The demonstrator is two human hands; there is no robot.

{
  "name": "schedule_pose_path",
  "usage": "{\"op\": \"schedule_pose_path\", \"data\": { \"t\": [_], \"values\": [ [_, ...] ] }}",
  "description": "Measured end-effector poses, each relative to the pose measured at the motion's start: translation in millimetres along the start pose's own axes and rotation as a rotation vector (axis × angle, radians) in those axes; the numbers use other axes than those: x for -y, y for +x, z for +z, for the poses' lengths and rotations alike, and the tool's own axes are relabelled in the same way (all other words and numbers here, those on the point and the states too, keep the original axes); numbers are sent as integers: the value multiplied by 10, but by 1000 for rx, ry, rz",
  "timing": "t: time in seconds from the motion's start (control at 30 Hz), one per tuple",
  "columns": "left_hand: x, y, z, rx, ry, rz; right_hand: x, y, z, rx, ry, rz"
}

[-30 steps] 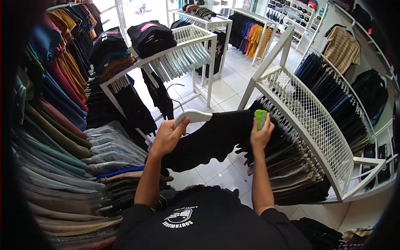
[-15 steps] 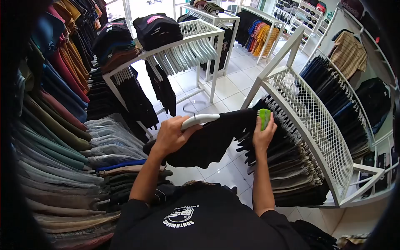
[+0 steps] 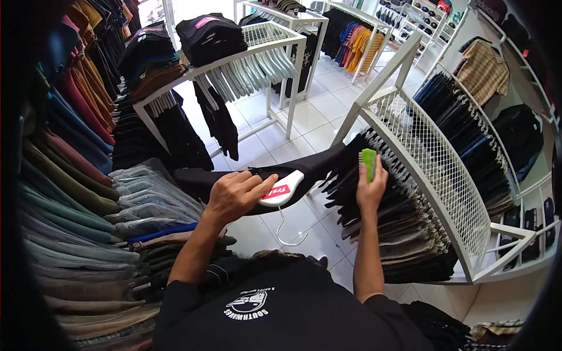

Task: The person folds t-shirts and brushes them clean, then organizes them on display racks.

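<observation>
Mid-frame, the left hand [image 3: 237, 197] is holding a crosswise black garment [image 3: 316, 164] by its hanger [image 3: 290, 190], left of the right hand [image 3: 373, 186] gripping a brush [image 3: 368, 162].

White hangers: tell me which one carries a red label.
The white, metal-hooked hanger in the left grip; the white hangers lined up on the white metal-framed rack show none.

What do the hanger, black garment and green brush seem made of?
White hanger: probably smooth plastic, given its even gloss; its hook: likely metal, thin and shiny. Black garment: soft, matt fabric, judging by folds; fibre unclear. Green brush: perhaps plastic, uniformly bright; finish unclear.
</observation>
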State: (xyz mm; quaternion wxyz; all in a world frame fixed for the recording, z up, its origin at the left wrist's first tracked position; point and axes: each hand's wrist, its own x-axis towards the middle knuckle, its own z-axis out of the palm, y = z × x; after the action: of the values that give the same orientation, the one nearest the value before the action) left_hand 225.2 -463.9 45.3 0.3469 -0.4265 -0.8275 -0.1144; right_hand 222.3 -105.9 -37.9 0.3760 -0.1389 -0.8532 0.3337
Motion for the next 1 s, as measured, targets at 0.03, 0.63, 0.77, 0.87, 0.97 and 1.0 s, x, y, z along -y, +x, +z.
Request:
{"op": "schedule_pose_path", "data": {
  "t": [0.03, 0.63, 0.77, 0.87, 0.97, 1.0],
  "values": [
    [6, -21, 0, 10, 21, 3, 168, 16, -101, -22, 68, -13],
    [-286, 627, 533, -47, -155, 335, 259, -37, -1028, -37, 62, -87],
    [-578, 933, 772, -51, -297, 452, 257, -247, -1391, 112, 109, -82],
    [-853, 1080, 926, -16, -394, 508, -420, -404, -1766, -167, -289, 147],
    [-1123, 1263, 1065, -6, -480, 531, -346, -531, -2263, -376, -301, 225],
    [-1208, 1310, 1086, 3, -512, 536, -193, -557, -2398, -374, -223, 252]
  ]
}}
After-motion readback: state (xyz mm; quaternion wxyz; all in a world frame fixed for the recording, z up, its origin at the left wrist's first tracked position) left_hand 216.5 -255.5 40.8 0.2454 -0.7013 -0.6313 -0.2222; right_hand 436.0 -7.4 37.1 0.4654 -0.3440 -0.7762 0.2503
